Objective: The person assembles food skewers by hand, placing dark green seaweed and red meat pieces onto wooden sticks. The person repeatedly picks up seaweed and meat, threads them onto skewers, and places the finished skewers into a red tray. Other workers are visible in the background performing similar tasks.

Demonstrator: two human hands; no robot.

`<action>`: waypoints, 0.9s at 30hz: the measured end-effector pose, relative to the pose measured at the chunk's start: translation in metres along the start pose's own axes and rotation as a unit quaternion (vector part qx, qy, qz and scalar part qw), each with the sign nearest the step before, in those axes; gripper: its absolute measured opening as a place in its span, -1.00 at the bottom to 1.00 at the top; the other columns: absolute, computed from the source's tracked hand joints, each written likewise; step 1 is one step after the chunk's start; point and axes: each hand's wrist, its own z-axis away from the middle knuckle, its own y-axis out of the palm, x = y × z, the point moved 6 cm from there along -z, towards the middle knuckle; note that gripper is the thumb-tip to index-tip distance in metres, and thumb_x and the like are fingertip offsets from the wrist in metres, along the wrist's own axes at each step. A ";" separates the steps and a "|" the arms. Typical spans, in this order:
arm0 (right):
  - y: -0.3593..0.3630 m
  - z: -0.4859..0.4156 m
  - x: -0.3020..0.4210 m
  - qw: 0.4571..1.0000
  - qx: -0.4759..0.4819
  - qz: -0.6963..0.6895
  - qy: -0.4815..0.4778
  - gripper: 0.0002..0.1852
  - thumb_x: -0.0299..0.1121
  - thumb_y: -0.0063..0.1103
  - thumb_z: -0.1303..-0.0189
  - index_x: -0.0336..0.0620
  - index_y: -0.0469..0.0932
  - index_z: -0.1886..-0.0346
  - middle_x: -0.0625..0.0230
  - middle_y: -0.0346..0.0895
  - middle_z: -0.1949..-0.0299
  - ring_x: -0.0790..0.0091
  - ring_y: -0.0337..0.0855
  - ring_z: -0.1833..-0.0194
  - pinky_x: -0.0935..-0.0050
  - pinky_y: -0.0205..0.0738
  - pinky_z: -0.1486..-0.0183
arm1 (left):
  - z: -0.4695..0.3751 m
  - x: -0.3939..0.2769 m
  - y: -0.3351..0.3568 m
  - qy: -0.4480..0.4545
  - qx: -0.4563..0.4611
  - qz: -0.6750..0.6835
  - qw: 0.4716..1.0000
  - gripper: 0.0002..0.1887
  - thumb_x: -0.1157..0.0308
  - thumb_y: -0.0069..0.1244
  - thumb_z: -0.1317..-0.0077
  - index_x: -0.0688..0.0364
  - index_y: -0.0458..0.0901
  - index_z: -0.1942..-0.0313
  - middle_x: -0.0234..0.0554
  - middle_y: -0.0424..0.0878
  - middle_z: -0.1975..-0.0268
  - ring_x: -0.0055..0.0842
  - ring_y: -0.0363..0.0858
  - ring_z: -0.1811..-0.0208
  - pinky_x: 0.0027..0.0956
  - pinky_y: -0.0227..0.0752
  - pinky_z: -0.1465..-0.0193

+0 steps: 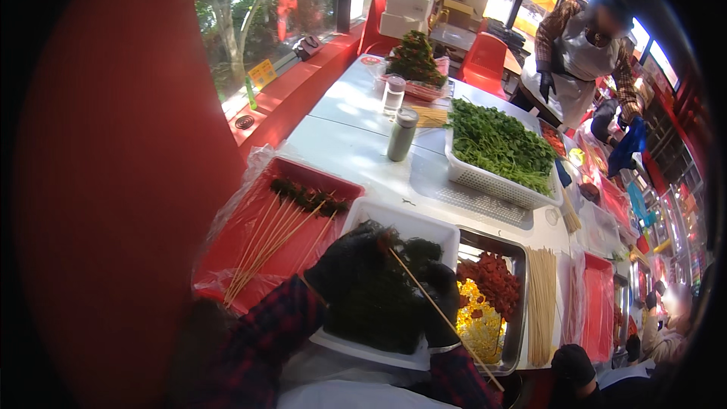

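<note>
My left hand (347, 264), in a black glove, pinches dark green leaves and a small reddish piece at the upper tip of a bamboo skewer (417, 286). The skewer slants down past my right hand (440, 301), also black-gloved, whose fingers close around it. Both hands are over a white plastic tub (448, 231) of dark, wet-looking stringy greens (377, 318). Left of it, a red tray (221, 272) lined with clear plastic holds several skewers (270, 244) with dark greens on their tips. At the right, a steel pan (519, 307) contains red meat pieces (493, 281) and yellow bits (474, 318).
Bare skewers (541, 307) lie beside the pan. A white basket (494, 196) of leafy greens, a bottle (402, 135), a clear jar (393, 95) and a heaped tray (417, 62) stand farther back. An aproned person (573, 62) stands behind; another person's gloved hand (573, 364) is at right.
</note>
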 end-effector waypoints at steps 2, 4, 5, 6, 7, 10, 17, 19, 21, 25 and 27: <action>-0.015 -0.001 -0.006 1.000 -0.020 -0.016 -0.005 -0.60 -0.64 0.10 -0.08 -0.25 0.38 -0.04 0.30 0.47 0.11 0.44 0.48 0.08 0.48 0.38 -0.04 | -0.002 -0.046 -0.010 0.050 -0.034 -0.090 0.994 -0.78 0.37 -0.17 -0.35 0.28 0.51 0.10 -0.24 0.57 0.22 -0.50 0.54 0.18 -0.39 0.46 0.01; -0.025 -0.001 -0.008 0.999 -0.041 -0.016 -0.008 -0.62 -0.64 0.10 -0.07 -0.26 0.40 -0.02 0.30 0.47 0.11 0.44 0.48 0.09 0.48 0.39 -0.03 | -0.013 -0.095 -0.021 0.062 0.012 -0.111 0.992 -0.76 0.34 -0.18 -0.35 0.29 0.52 0.11 -0.19 0.58 0.21 -0.42 0.55 0.16 -0.32 0.46 0.01; -0.020 -0.001 -0.007 0.999 -0.035 -0.024 -0.001 -0.63 -0.65 0.10 -0.07 -0.27 0.41 0.00 0.30 0.48 0.11 0.44 0.48 0.09 0.48 0.39 -0.03 | -0.010 -0.127 -0.026 0.063 0.042 -0.135 0.988 -0.76 0.34 -0.17 -0.34 0.30 0.53 0.13 -0.17 0.59 0.20 -0.39 0.55 0.15 -0.30 0.46 0.02; -0.004 0.000 -0.008 0.999 -0.008 -0.036 0.008 -0.63 -0.65 0.10 -0.07 -0.27 0.41 0.00 0.30 0.47 0.11 0.43 0.48 0.08 0.48 0.39 -0.03 | 0.012 -0.177 -0.036 0.182 0.043 -0.397 0.899 -0.76 0.33 -0.16 -0.33 0.30 0.54 0.17 -0.17 0.59 0.26 -0.39 0.57 0.20 -0.31 0.48 0.08; -0.010 -0.002 -0.013 1.000 -0.017 -0.021 0.001 -0.63 -0.66 0.10 -0.07 -0.27 0.41 0.00 0.29 0.48 0.11 0.43 0.48 0.08 0.48 0.39 -0.03 | 0.010 -0.194 -0.028 0.231 0.060 -0.557 0.795 -0.76 0.32 -0.15 -0.32 0.30 0.56 0.21 -0.18 0.59 0.31 -0.40 0.57 0.26 -0.33 0.49 0.15; -0.006 -0.003 -0.012 1.000 -0.011 -0.022 0.006 -0.64 -0.65 0.09 -0.08 -0.27 0.41 0.01 0.30 0.48 0.11 0.43 0.49 0.08 0.49 0.39 -0.02 | 0.006 -0.232 -0.046 0.297 0.068 -0.770 0.560 -0.78 0.30 -0.09 -0.28 0.26 0.61 0.31 -0.24 0.56 0.45 -0.50 0.53 0.45 -0.41 0.45 0.38; -0.017 -0.003 -0.013 0.998 -0.038 -0.044 0.034 -0.67 -0.62 0.09 -0.09 -0.27 0.42 0.02 0.31 0.48 0.12 0.44 0.48 0.09 0.50 0.38 -0.02 | -0.054 -0.201 -0.125 -0.011 -0.154 -0.736 0.659 -0.82 0.27 0.01 -0.16 0.18 0.63 0.45 -0.23 0.63 0.41 -0.44 0.61 0.42 -0.35 0.47 0.38; -0.014 -0.002 -0.014 0.998 -0.030 -0.045 0.036 -0.67 -0.60 0.10 -0.09 -0.27 0.42 0.02 0.31 0.48 0.12 0.44 0.48 0.09 0.50 0.37 -0.01 | -0.059 -0.193 -0.128 0.067 -0.061 -0.887 0.452 -0.83 0.25 0.03 -0.09 0.13 0.66 0.44 -0.21 0.65 0.38 -0.39 0.63 0.33 -0.30 0.49 0.29; -0.009 -0.001 -0.010 0.999 -0.022 -0.040 0.029 -0.68 -0.58 0.09 -0.10 -0.27 0.42 0.02 0.31 0.48 0.12 0.43 0.48 0.09 0.50 0.37 -0.01 | -0.064 -0.182 -0.133 0.098 0.004 -0.960 0.262 -0.81 0.21 0.05 -0.03 0.09 0.68 0.43 -0.20 0.66 0.35 -0.36 0.64 0.26 -0.26 0.49 0.21; -0.015 0.000 -0.003 0.998 -0.050 -0.033 0.015 -0.69 -0.54 0.08 -0.11 -0.27 0.42 0.03 0.30 0.48 0.14 0.43 0.48 0.12 0.50 0.38 0.01 | -0.072 -0.189 -0.135 0.088 -0.051 -0.976 0.194 -0.78 0.19 0.05 0.02 0.07 0.70 0.40 -0.17 0.66 0.33 -0.31 0.63 0.23 -0.24 0.47 0.14; -0.023 -0.002 -0.011 0.995 -0.083 -0.053 -0.001 -0.70 -0.53 0.07 -0.11 -0.28 0.42 0.04 0.30 0.48 0.16 0.43 0.48 0.13 0.49 0.39 0.03 | -0.068 -0.203 -0.140 0.082 -0.133 -0.949 0.274 -0.77 0.21 0.04 0.02 0.09 0.69 0.39 -0.14 0.66 0.34 -0.27 0.62 0.24 -0.23 0.47 0.14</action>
